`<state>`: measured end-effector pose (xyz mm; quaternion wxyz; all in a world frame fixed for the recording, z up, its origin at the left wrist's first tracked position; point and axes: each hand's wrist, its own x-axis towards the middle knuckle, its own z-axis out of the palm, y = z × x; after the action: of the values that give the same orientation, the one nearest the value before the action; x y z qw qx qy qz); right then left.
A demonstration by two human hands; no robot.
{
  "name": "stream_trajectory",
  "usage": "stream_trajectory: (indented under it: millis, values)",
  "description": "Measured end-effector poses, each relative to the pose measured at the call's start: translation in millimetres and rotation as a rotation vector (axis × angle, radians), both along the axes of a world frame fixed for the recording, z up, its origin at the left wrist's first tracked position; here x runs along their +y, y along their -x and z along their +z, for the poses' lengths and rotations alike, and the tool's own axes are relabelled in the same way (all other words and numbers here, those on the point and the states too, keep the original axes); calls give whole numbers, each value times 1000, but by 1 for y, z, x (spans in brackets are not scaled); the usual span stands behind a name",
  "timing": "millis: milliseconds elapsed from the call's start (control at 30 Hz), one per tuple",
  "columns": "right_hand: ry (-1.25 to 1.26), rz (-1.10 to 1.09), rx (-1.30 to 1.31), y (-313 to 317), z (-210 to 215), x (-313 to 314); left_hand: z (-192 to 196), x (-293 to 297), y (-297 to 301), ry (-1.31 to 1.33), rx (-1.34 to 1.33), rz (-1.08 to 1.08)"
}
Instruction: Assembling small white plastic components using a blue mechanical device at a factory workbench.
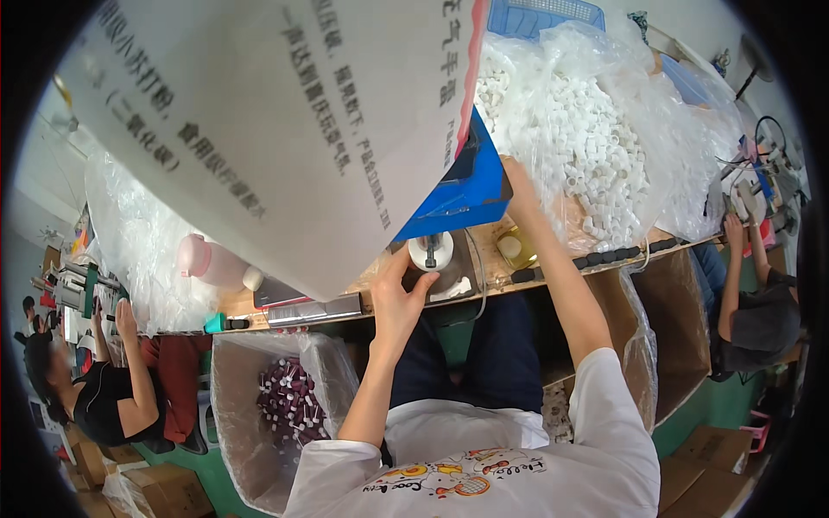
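My left hand point(399, 298) is closed, thumb and forefinger pressed to the side of a small white round part point(420, 252). The part sits beneath the dark plunger point(433, 257) of a blue bench press point(466, 203). My right hand point(521, 192) is raised at the right side of the press. Its fingers are mostly hidden behind the blue housing, so their grip does not show. A large white printed sheet point(285, 129) hangs across the upper left and covers much of the press.
White plastic caps point(600, 164) lie heaped in clear film on the bench. A pink bottle point(211, 262) stands left, a yellowish container point(516, 248) right. Below, a lined box point(233, 414) holds purple-and-white parts point(289, 401). Co-workers point(95, 388) point(760, 311) sit on both sides.
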<state>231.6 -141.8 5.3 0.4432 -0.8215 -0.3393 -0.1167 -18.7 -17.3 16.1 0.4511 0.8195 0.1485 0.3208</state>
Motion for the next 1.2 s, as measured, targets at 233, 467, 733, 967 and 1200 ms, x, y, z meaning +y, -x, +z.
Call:
stream_trajectory:
  millis: [233,467,733,967,1200]
  values:
    - [187,62,-194,-16,-25,3,-14,-5,-13,126,-52,86]
    - [370,139,-229,-26,-10,-9,-16,-5,-17,163,-129,58]
    - [-414,215,418,98,41,1,-9,-12,-9,94,126,117]
    - [-566,173,665,127,29,3,-13,-12,-12,100,76,115]
    - [-507,133,607,132,21,1,15,-12,-1,51,-5,87]
